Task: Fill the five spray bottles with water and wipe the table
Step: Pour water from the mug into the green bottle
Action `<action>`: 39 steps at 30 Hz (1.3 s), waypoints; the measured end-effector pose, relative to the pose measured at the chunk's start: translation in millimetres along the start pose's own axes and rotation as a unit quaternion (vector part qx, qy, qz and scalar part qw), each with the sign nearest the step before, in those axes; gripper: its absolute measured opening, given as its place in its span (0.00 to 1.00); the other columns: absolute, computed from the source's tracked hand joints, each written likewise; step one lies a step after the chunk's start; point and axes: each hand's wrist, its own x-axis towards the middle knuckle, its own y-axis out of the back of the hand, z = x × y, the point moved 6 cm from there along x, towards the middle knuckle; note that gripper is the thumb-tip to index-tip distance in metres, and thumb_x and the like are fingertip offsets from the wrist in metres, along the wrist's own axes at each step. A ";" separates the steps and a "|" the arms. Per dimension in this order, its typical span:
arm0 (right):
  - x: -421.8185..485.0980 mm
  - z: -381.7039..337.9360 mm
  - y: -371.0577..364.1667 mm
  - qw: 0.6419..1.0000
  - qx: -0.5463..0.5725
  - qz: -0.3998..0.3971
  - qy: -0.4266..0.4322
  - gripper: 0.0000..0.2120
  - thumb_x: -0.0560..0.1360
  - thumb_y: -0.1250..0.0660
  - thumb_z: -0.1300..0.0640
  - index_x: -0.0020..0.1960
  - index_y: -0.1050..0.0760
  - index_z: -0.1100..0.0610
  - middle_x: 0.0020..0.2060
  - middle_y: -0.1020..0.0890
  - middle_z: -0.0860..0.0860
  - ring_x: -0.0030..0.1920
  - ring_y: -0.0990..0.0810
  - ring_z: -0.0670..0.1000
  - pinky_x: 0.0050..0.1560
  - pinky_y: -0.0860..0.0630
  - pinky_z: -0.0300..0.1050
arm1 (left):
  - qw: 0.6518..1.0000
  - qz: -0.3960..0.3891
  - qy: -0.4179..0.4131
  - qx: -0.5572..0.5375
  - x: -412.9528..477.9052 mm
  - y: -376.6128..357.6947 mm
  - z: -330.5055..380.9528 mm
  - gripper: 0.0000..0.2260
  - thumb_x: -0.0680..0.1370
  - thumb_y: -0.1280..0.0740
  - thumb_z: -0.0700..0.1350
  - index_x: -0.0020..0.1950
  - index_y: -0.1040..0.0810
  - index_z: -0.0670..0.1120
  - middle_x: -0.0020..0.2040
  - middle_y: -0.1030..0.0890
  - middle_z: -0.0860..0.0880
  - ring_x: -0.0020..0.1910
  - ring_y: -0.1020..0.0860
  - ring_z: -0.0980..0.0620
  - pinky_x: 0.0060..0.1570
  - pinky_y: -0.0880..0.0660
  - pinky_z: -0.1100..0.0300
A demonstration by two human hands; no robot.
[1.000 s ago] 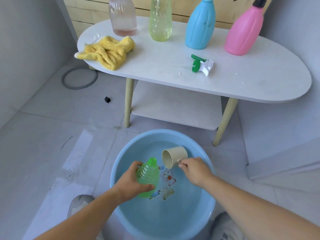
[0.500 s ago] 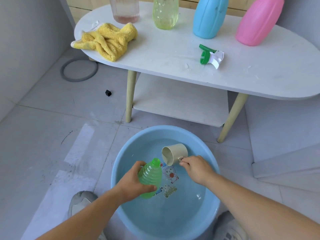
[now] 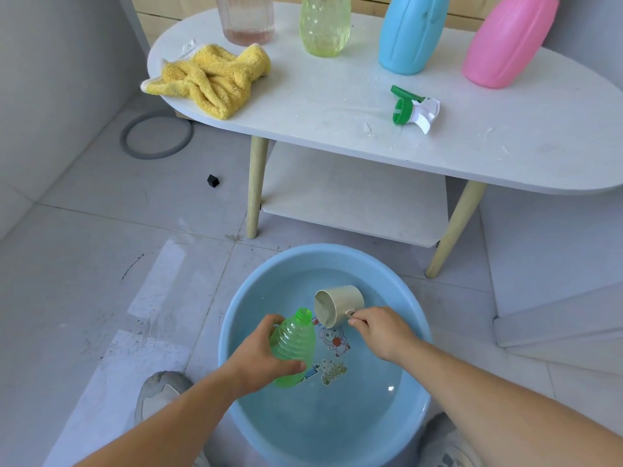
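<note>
Over the blue basin (image 3: pixel 236 315) of water, the left hand (image 3: pixel 259 358) grips the open green bottle (image 3: pixel 294 345), tilted, while the right hand (image 3: pixel 381 332) pinches the handle of a beige cup (image 3: pixel 338 303) tipped toward the bottle's mouth, just beside it.

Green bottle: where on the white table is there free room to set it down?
Bare tabletop lies between the yellow cloth and the spray head, and at the right end, in front of the pink bottle. The back is crowded by four bottles in a row.
</note>
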 end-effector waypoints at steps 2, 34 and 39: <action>-2.0 -1.4 0.6 0.999 0.029 0.001 -0.013 0.22 0.82 0.41 0.51 0.30 0.36 0.51 0.28 0.30 0.48 0.31 0.33 0.49 0.31 0.39 0.43 | 1.000 0.004 -0.002 0.003 -1.9 1.4 1.7 0.38 0.58 0.19 0.56 0.64 0.31 0.54 0.56 0.21 0.51 0.50 0.18 0.52 0.43 0.20 0.63; -141.2 -81.1 187.5 0.957 0.241 0.149 0.064 0.13 0.81 0.37 0.53 0.41 0.19 0.55 0.34 0.16 0.49 0.37 0.19 0.42 0.45 0.25 0.36 | 0.983 0.079 -0.168 -0.001 -54.1 27.7 130.4 0.33 0.68 0.19 0.43 0.68 0.30 0.57 0.56 0.21 0.55 0.49 0.21 0.63 0.39 0.27 0.75; -155.4 -87.4 202.0 0.954 0.217 0.183 0.096 0.14 0.80 0.37 0.51 0.39 0.19 0.49 0.35 0.15 0.46 0.43 0.17 0.48 0.54 0.22 0.52 | 0.978 0.083 -0.192 -0.002 -63.7 27.8 147.1 0.32 0.68 0.19 0.43 0.66 0.30 0.57 0.56 0.22 0.56 0.50 0.23 0.68 0.40 0.28 0.77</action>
